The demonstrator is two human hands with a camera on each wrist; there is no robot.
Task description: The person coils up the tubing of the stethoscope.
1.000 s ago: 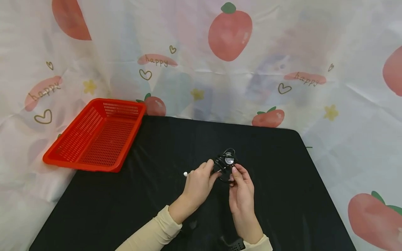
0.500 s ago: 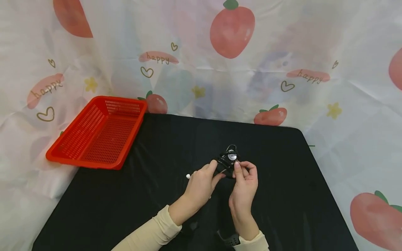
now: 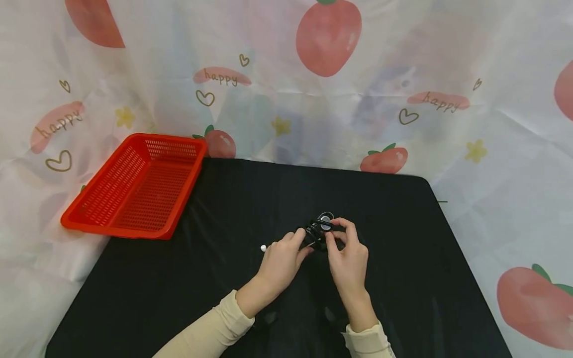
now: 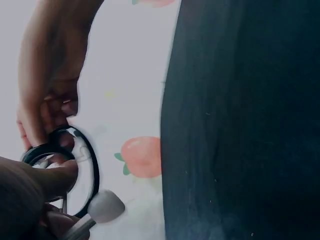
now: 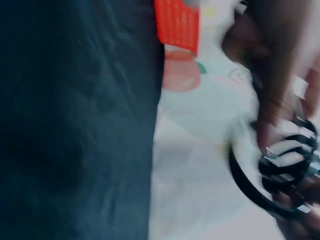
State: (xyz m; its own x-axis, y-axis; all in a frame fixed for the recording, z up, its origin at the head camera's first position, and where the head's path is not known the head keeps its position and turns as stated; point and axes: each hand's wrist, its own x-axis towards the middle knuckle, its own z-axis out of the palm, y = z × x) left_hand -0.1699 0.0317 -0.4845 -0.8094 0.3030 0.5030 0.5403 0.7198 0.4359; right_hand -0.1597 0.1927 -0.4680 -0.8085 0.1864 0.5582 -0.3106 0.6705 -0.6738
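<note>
Both hands hold a stethoscope [image 3: 313, 233] above the black table, its black tubing wound into a bundle. My left hand [image 3: 281, 263] grips the bundle from the left. A pale ear tip [image 4: 106, 206] on a metal tube sticks out past that hand, large in the left wrist view. On the other side my right hand [image 3: 349, 258] pinches the tubing beside the round silver chest piece [image 3: 325, 222], thumb and fingers bent. In the right wrist view the tubing [image 5: 287, 175] shows as blurred black loops. Fingers hide part of the bundle.
A red perforated plastic basket [image 3: 156, 191] stands at the table's back left corner, partly over the edge. The black tabletop [image 3: 394, 223] reaches back to a white curtain [image 3: 259, 40] printed with fruit, hearts and stars.
My right hand has turned and shifted its fingers from below the chest piece up to the tubing at its right side. The left hand keeps its grip, nearly in place.
</note>
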